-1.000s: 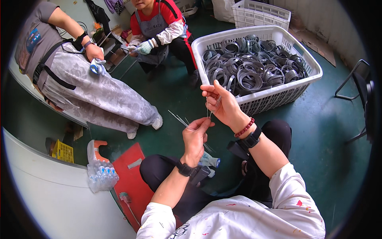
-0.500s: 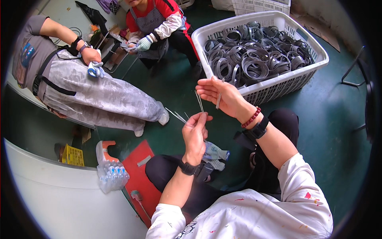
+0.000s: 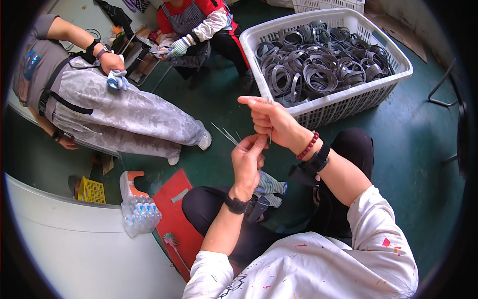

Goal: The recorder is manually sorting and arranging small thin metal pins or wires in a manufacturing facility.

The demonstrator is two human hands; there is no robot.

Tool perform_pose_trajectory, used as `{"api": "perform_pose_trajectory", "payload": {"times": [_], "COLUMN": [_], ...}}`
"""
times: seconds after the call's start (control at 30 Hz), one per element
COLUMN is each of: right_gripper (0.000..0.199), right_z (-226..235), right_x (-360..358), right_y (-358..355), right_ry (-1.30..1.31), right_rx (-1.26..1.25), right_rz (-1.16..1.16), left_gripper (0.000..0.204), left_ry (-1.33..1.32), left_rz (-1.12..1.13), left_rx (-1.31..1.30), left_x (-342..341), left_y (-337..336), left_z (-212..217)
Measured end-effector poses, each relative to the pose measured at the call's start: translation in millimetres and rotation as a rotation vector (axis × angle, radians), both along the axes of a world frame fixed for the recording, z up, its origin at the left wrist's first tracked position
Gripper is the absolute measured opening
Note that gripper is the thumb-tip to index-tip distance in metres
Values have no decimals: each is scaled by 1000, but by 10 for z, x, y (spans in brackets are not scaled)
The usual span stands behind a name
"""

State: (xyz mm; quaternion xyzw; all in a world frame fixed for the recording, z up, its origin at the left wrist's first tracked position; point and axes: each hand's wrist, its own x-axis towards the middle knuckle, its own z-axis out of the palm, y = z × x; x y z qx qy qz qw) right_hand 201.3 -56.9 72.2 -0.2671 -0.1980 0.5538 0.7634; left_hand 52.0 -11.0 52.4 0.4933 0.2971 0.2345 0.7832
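Observation:
My left hand (image 3: 247, 164) is closed, thumb against fingers, on a few thin, pale, wire-like sticks (image 3: 227, 135) that fan out toward the upper left. Just above it, my right hand (image 3: 271, 119) has its fingers curled in and touches the left hand's fingertips. A thin, light sliver shows at the lower edge of the right hand, but most of what it grips is hidden by its fingers. Past the right hand stands a white plastic basket (image 3: 358, 92) heaped with dark, flat coiled rings (image 3: 318, 74).
A standing person (image 3: 119, 114) holding gloves is at the left. Another person (image 3: 199, 30), wearing gloves, crouches at the back. Striped gloves (image 3: 271, 184) lie below my left hand. Bottles in plastic wrap (image 3: 142, 217), a red board (image 3: 174, 214) with a brush (image 3: 171, 239), and a yellow basket (image 3: 92, 192) sit lower left.
My right hand has come down against my left hand, and its fingers have curled in. Sticks that stood up between the hands are now mostly hidden.

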Motion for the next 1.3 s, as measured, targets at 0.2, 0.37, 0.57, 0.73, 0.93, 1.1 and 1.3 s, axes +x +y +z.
{"api": "perform_pose_trajectory", "payload": {"times": [0.2, 0.37, 0.57, 0.73, 0.93, 1.1, 1.3], "right_gripper": [31, 30, 30, 29, 28, 28, 25], "right_z": [-26, -49, -34, -78, -35, -27, -23], "right_x": [106, 33, -22, 19, -97, 87, -58], "right_y": [-52, -46, -112, -163, -175, -255, -301], "right_ry": [204, 201, 176, 277, 331, 14, -626], "right_rx": [-9, 9, 2, 119, 108, -13, -292], "right_rz": [-23, -6, 40, 73, 135, -10, -10], "left_gripper": [18, 17, 17, 18, 25, 18, 13], "left_ry": [-26, 35, 14, -5, 26, -52, -86], "left_rz": [-101, -60, -59, -160, -94, -265, -425], "left_rx": [27, 255, 309, 280, 386, 61, -88], "left_x": [-58, -5, -4, -37, -22, -37, -176], "left_y": [-14, -54, -18, 28, 10, 39, 149], "left_z": [38, -35, -78, -48, -100, -42, -17]}}
